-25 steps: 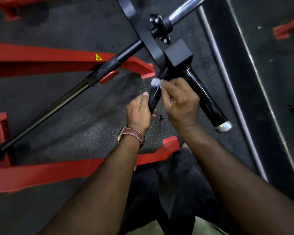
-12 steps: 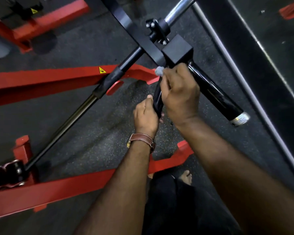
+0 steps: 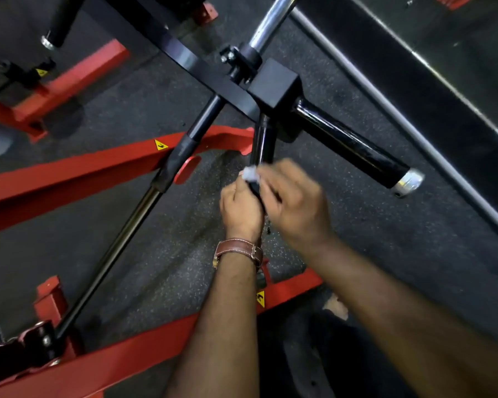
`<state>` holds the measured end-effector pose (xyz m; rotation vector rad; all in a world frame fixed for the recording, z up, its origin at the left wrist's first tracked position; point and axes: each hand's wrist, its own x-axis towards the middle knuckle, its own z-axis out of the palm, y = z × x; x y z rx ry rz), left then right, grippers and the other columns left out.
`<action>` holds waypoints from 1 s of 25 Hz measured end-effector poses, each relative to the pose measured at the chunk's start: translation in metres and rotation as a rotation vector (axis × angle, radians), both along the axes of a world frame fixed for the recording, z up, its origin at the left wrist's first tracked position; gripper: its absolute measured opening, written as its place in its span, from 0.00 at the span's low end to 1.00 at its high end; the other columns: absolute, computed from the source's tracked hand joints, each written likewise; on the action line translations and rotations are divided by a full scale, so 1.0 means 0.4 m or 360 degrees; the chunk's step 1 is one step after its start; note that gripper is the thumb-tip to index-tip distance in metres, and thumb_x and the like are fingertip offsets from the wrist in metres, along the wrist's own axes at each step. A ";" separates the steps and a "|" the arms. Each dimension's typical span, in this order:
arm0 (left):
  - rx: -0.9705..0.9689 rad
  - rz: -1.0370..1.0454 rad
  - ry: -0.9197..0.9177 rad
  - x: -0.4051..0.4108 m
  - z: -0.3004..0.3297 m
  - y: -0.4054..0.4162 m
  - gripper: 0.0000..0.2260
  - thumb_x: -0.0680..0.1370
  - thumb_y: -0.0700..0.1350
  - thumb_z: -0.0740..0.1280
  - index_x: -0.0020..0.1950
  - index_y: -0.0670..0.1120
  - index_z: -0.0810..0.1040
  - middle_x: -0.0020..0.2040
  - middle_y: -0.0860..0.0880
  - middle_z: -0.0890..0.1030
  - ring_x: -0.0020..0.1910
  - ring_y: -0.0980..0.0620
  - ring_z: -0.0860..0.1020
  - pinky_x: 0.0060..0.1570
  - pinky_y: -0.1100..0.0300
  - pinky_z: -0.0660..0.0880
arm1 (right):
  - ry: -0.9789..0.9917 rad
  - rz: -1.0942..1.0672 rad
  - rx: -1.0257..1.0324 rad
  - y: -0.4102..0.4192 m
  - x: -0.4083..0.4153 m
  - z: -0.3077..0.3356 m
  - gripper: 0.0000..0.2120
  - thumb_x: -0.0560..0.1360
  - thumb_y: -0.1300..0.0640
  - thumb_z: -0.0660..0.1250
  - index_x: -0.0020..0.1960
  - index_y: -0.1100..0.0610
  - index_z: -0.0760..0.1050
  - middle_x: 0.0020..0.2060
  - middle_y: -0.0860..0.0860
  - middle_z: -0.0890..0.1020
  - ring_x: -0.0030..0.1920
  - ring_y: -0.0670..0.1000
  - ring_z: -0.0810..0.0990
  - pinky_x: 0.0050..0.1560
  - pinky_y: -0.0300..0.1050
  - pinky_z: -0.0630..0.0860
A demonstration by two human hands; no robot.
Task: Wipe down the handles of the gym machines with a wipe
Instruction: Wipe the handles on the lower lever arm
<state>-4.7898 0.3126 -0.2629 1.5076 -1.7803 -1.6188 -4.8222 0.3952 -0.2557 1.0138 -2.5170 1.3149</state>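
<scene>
Two hands meet on one black handle (image 3: 262,145): left hand (image 3: 242,208) grips its lower end, right hand (image 3: 295,202) pinches one white wipe (image 3: 250,173) against it

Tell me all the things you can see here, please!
wipe: one, white, pinched against the thin handle
thin handle: one, black, under the block
thick handle: one, black, silver cap, right of block
block: one, black, top middle
long bar: one, dark, slanting left
frame beams: several, red, on the floor
warning stickers: three, yellow
floor: dark, speckled
watch strap: one, brown, left wrist
hands: left hand grips handle; right hand holds wipe
</scene>
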 end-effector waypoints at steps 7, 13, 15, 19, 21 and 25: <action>0.0465 -0.0036 0.0045 0.010 0.019 -0.020 0.17 0.82 0.49 0.63 0.36 0.46 0.77 0.32 0.54 0.77 0.32 0.57 0.74 0.40 0.59 0.71 | -0.0450 -0.0663 -0.0540 -0.086 -0.037 0.000 0.08 0.75 0.67 0.67 0.51 0.60 0.82 0.46 0.52 0.84 0.46 0.50 0.83 0.48 0.51 0.80; 0.0719 -0.0097 0.0123 0.023 0.020 -0.032 0.15 0.82 0.49 0.64 0.39 0.46 0.80 0.31 0.54 0.82 0.32 0.57 0.79 0.37 0.63 0.75 | -0.0708 -0.0841 -0.0558 -0.065 0.057 -0.033 0.05 0.71 0.67 0.73 0.44 0.60 0.83 0.40 0.49 0.84 0.42 0.47 0.83 0.45 0.50 0.80; 0.0763 -0.0122 0.0164 0.023 0.017 -0.037 0.16 0.83 0.48 0.63 0.38 0.46 0.80 0.32 0.53 0.81 0.31 0.56 0.78 0.34 0.63 0.74 | -0.0788 -0.0960 -0.0824 -0.117 -0.031 -0.012 0.05 0.71 0.69 0.72 0.45 0.61 0.84 0.40 0.48 0.85 0.42 0.43 0.83 0.47 0.44 0.81; 0.0832 -0.0119 0.0179 0.025 0.015 -0.046 0.12 0.80 0.47 0.67 0.39 0.44 0.82 0.36 0.49 0.81 0.37 0.52 0.78 0.35 0.62 0.75 | -0.0511 -0.0865 -0.0689 -0.109 -0.011 -0.007 0.06 0.72 0.69 0.72 0.45 0.60 0.85 0.38 0.51 0.82 0.40 0.46 0.80 0.42 0.39 0.76; 0.0959 -0.0135 0.0214 0.024 0.018 -0.049 0.09 0.77 0.43 0.68 0.42 0.41 0.84 0.38 0.46 0.84 0.38 0.51 0.81 0.39 0.61 0.77 | -0.0206 -0.0662 -0.0270 -0.049 0.107 -0.011 0.05 0.74 0.67 0.73 0.45 0.60 0.85 0.35 0.54 0.77 0.36 0.50 0.76 0.36 0.45 0.74; 0.1075 -0.0095 0.0107 0.012 0.031 -0.059 0.16 0.80 0.45 0.64 0.33 0.45 0.79 0.30 0.49 0.79 0.28 0.52 0.78 0.32 0.62 0.74 | 0.0313 -0.0432 0.0331 -0.094 0.053 0.027 0.07 0.77 0.61 0.71 0.41 0.62 0.80 0.35 0.57 0.74 0.34 0.57 0.73 0.31 0.48 0.63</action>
